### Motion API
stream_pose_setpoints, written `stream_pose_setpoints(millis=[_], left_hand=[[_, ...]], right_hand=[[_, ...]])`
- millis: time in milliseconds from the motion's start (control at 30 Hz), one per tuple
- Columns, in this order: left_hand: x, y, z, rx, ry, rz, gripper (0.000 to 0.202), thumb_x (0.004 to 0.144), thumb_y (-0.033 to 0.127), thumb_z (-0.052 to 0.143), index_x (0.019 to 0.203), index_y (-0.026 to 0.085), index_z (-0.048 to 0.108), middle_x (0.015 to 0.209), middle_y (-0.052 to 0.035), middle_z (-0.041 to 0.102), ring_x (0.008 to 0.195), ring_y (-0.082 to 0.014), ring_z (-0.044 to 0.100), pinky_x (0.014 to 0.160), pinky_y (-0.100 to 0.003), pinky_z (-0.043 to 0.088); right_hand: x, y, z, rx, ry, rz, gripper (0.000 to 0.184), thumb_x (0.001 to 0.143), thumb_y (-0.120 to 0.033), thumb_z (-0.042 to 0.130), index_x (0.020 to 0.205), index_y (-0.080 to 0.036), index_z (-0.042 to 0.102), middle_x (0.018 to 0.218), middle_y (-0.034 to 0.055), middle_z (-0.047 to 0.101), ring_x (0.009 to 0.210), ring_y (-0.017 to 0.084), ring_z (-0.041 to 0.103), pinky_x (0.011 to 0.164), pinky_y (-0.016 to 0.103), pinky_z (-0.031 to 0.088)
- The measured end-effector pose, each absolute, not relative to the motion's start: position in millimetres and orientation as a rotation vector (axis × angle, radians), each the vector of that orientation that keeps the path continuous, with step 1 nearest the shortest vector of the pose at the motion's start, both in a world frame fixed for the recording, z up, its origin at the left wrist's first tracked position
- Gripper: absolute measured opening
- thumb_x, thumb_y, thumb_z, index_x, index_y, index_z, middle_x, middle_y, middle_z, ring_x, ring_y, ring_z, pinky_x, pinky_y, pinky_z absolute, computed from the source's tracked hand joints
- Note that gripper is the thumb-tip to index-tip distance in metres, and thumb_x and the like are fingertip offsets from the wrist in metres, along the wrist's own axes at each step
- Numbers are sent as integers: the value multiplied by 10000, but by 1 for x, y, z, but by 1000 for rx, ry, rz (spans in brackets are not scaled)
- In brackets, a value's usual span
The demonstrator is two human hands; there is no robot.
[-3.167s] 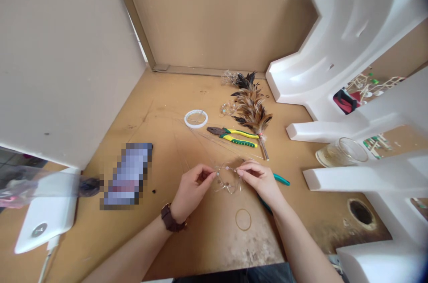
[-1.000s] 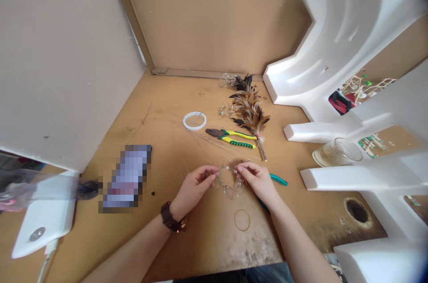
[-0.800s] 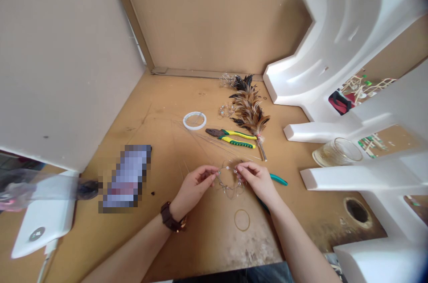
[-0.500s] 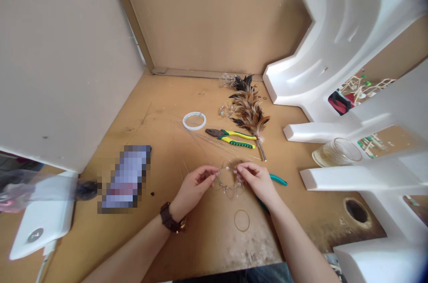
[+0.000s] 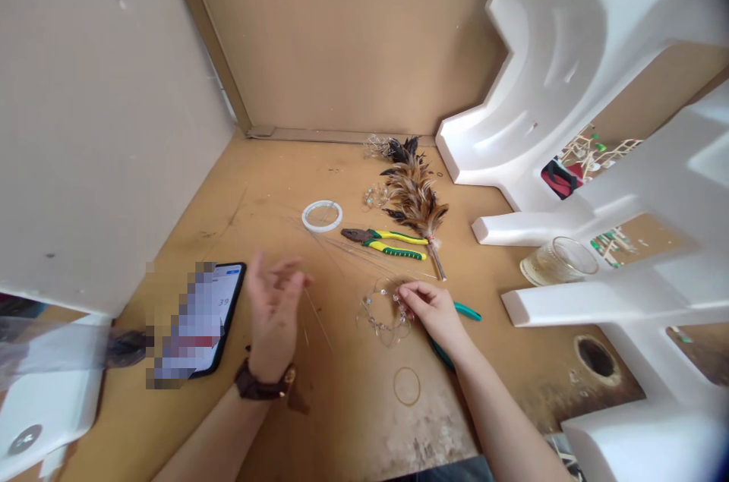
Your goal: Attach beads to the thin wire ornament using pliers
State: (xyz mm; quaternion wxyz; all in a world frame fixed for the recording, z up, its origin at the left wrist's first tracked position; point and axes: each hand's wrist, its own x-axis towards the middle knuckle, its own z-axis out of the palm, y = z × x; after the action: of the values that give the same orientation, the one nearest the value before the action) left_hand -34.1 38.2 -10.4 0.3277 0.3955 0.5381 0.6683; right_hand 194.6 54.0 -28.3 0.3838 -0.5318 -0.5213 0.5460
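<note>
Between thumb and fingers, my right hand [image 5: 430, 313] pinches the right side of a thin wire ring with clear beads [image 5: 379, 326]. Loose wire loops stick out around the ring. My left hand [image 5: 276, 315], blurred by motion, is off the ring and holds nothing; its fingers are apart, near the phone [image 5: 225, 315]. Loose straight wires [image 5: 316, 319] lie on the table between my left hand and the ring. Teal-handled pliers [image 5: 467, 311] lie partly hidden under my right hand and forearm. A yellow rubber band [image 5: 406, 386] rests below the ring.
Behind are yellow-green pliers [image 5: 392, 245], a white ring [image 5: 322, 216], a feather duster [image 5: 415, 193] and more beaded wire [image 5: 376, 196]. At right, a glass [image 5: 558, 262] stands between arms of a white moulded frame [image 5: 569, 307]. A hole [image 5: 597, 357] pierces the table; a white power bank [image 5: 51, 391] lies left.
My left hand has let go of the beaded wire ring and swung left toward the phone, opening. My right hand still holds the ring. The camera view has shifted slightly.
</note>
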Motion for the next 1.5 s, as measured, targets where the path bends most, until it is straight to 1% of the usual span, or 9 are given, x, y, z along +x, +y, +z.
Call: stream_pose_setpoints(millis=[133, 200, 267, 367, 467, 600, 867, 1133, 1500], left_hand=[[-58, 48, -3, 1071, 1486, 2086, 752, 789, 239, 584, 1389, 258, 131, 1223, -80, 474, 787, -94, 563, 823, -275, 454], [-57, 45, -6, 1135, 1515, 1958, 558, 819, 249, 543, 1325, 219, 310, 1028, -44, 567, 718, -98, 554, 759, -257, 461], [-45, 37, -11, 1298, 1538, 1581, 261, 854, 279, 482, 1074, 160, 558, 749, -12, 584, 633, -107, 525, 650, -224, 451], [-20, 23, -19, 1639, 1402, 1177, 164, 837, 264, 501, 921, 172, 607, 810, -29, 585, 732, -132, 542, 675, -240, 442], [-5, 16, -24, 1781, 1273, 979, 170, 841, 237, 481, 975, 191, 574, 807, -15, 551, 709, -123, 525, 665, -242, 437], [-6, 16, -27, 1684, 1337, 1011, 282, 818, 257, 514, 1093, 205, 486, 796, 4, 527, 706, -122, 525, 683, -248, 450], [-11, 21, -28, 1438, 1341, 984, 273, 821, 344, 510, 1044, 188, 518, 963, -58, 580, 858, -164, 564, 751, -285, 460], [-8, 23, -28, 1298, 1221, 883, 263, 800, 344, 530, 974, 156, 593, 893, -71, 649, 799, -170, 593, 719, -279, 470], [-9, 24, -30, 1296, 1208, 961, 230, 809, 312, 512, 940, 153, 613, 767, -38, 643, 680, -141, 581, 669, -267, 485]], right_hand=[[195, 53, -29, -1350, -1340, 1376, 287, 736, -447, 591, 752, -165, 641, 561, -5, 584, 473, 96, 458, 476, 223, 368], [195, 53, -29, -1352, -1339, 1377, 288, 742, -444, 587, 752, -161, 640, 561, -2, 584, 476, 95, 456, 480, 223, 370], [195, 53, -29, -1352, -1332, 1389, 294, 740, -446, 586, 750, -157, 640, 561, 2, 585, 480, 95, 459, 480, 224, 372], [195, 54, -27, -1335, -1293, 1420, 297, 727, -448, 600, 745, -154, 643, 581, 7, 594, 504, 98, 483, 486, 221, 377], [194, 54, -25, -1298, -1243, 1472, 289, 716, -443, 617, 733, -156, 646, 601, 6, 599, 518, 95, 497, 489, 214, 379], [193, 54, -22, -1288, -1199, 1503, 277, 701, -436, 640, 711, -159, 650, 598, 1, 600, 513, 87, 500, 478, 205, 378], [193, 53, -14, -1244, -1107, 1501, 257, 686, -408, 669, 742, -158, 666, 674, 20, 647, 522, 86, 549, 495, 213, 426], [194, 53, -16, -1210, -1102, 1520, 242, 687, -391, 676, 742, -155, 667, 700, 29, 653, 558, 98, 573, 502, 216, 446], [194, 53, -16, -1221, -1098, 1534, 246, 686, -398, 673, 739, -158, 665, 708, 32, 655, 564, 99, 572, 501, 215, 443]])
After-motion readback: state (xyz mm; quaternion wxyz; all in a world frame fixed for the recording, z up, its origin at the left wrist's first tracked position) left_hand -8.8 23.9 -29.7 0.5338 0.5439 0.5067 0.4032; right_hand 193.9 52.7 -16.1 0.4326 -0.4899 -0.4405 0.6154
